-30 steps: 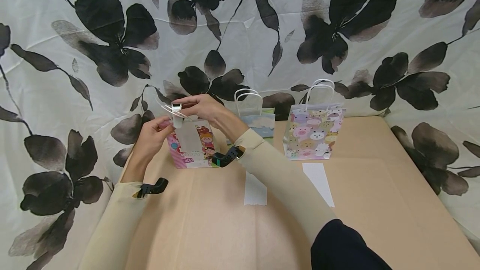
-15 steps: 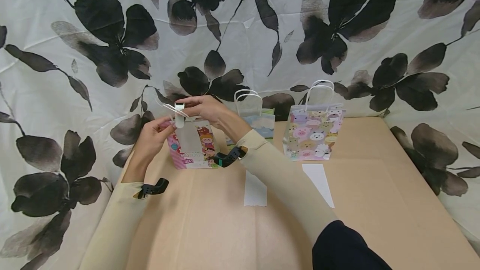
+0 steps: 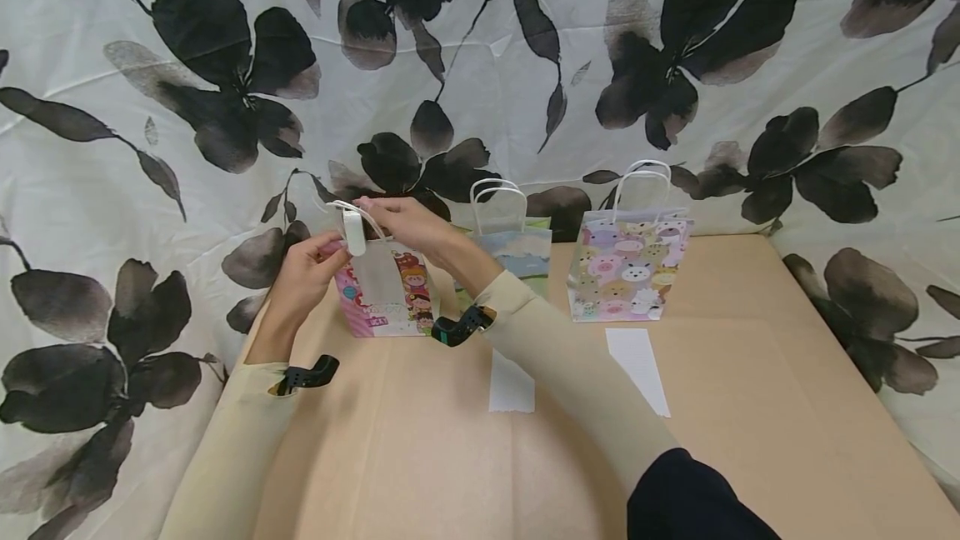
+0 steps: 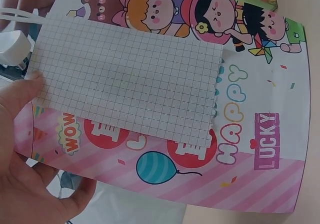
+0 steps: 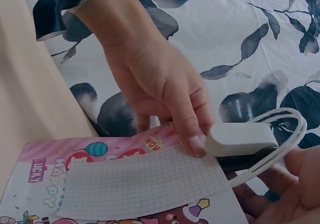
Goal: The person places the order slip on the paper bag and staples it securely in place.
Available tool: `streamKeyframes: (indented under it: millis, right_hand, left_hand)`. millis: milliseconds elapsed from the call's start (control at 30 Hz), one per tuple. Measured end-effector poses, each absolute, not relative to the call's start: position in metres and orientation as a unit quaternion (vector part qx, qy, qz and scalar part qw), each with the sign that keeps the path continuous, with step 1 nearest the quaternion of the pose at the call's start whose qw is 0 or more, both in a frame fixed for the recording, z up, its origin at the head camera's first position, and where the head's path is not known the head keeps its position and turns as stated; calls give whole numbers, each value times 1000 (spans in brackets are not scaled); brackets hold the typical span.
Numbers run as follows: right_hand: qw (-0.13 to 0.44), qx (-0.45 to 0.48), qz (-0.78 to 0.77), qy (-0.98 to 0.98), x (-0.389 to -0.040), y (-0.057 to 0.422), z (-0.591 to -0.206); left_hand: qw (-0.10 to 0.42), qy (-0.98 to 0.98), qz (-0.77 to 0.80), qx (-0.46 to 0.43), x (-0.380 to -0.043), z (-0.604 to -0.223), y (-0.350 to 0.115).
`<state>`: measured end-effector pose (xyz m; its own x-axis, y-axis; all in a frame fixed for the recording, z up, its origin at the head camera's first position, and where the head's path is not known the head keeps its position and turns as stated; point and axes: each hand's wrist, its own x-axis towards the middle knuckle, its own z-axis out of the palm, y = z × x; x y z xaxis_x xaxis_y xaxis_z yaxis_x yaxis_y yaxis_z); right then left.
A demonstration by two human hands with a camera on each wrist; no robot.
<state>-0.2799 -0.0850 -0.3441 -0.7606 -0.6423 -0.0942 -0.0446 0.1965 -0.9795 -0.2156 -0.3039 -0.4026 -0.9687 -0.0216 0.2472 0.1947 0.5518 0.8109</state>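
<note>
Pink bag (image 3: 416, 280): while your two hands work at its rim, it stands upright at the left of the table (image 3: 420, 448), the leftmost of three bags; the front shows cartoon figures, a teal balloon (image 4: 156, 167) and "HAPPY" and "LUCKY" lettering
Left hand (image 3: 303, 273): your thumb lies on the front at the upper left corner, fingers behind, pinching bag and paper together
Grid slip (image 4: 125, 82): flat against the bag front, one end up at the rim under your thumb, the other end jagged, covering part of the print
Right hand (image 3: 408, 223): fingers curled in on the white tool, partly hidden by tool and cord
White tool (image 5: 240, 139): stapler-like, dark underneath, at the rim between your hands; cannot tell whether it bites the paper
Cord handles (image 5: 302, 128): white, looping past the tool by your right hand
Sky bag (image 3: 521, 248): middle of the row, upright, part of it behind your right forearm
Animal bag (image 3: 630, 265): right end of the row, upright, handles raised
Loose slips (image 3: 512, 386): two white ones on the table, in front of the sky bag and the animal bag, both partly hidden by your right sleeve (image 3: 570, 365)
Backdrop (image 3: 480, 132): pale cloth, dark flowers
</note>
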Motion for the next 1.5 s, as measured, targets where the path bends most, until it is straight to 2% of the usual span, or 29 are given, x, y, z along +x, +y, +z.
streamKeyframes:
  millis: [267,367,533,700,1267,1500]
  right_hand:
    - [243,-265,-613,703,-269,-81,-348]
    - [191,-293,-593,725,-267,-83,-353]
    - [63,-303,-509,803,-263,-91,-362]
    - [-3,-295,-476,828,-260,-95,-368]
    - [-1,-301,-412,860,-256,-96,-371]
    - [-30,-302,-368,879,-255,-100,-373]
  left_hand:
    - [111,-874,-470,-45,-219,-403,-307]
    - [113,-875,-468,-50,-221,-402,-307]
    - [111,-874,-469,-55,-220,-396,-303]
    - [112,-873,-472,-50,-217,-394,-300]
    - [128,-875,-463,-59,-219,-404,-309]
    - [136,-884,-443,-62,-220,-404,-308]
